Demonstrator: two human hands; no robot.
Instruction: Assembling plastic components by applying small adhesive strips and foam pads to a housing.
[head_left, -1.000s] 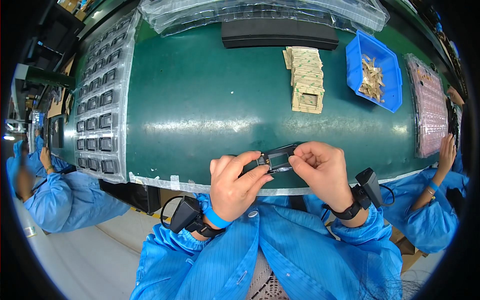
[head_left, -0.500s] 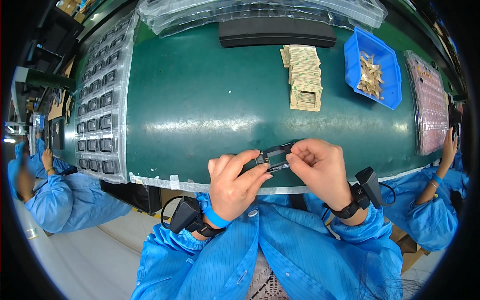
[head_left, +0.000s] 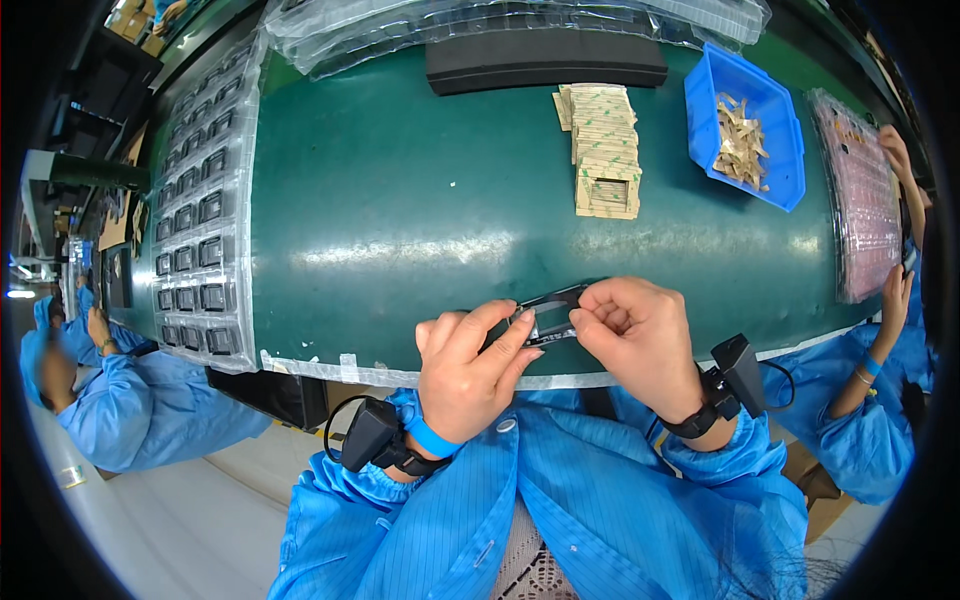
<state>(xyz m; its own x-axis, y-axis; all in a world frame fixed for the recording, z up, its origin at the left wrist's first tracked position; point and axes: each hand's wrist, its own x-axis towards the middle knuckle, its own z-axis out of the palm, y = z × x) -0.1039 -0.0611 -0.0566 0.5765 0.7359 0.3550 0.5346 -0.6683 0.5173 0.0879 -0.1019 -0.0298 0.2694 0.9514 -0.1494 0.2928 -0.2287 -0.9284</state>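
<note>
Both my hands hold one small black rectangular frame part [head_left: 549,313] just above the near edge of the green table [head_left: 400,220]. My left hand [head_left: 470,370] pinches its left end with thumb and forefinger. My right hand [head_left: 635,335] closes over its right end, fingertips pressing on the top side. The right half of the part is hidden under my fingers. Black wrist devices sit on both forearms.
A clear tray [head_left: 195,230] of several black parts lies at the left. A stack of tan adhesive sheets [head_left: 605,150], a blue bin [head_left: 745,125] of small tan pieces and a long black block [head_left: 545,62] lie farther back. A pink tray [head_left: 860,190] lies right. Co-workers in blue sit on both sides.
The part and both hands have stayed in nearly the same place; my right fingers have shifted slightly along the part's top.
</note>
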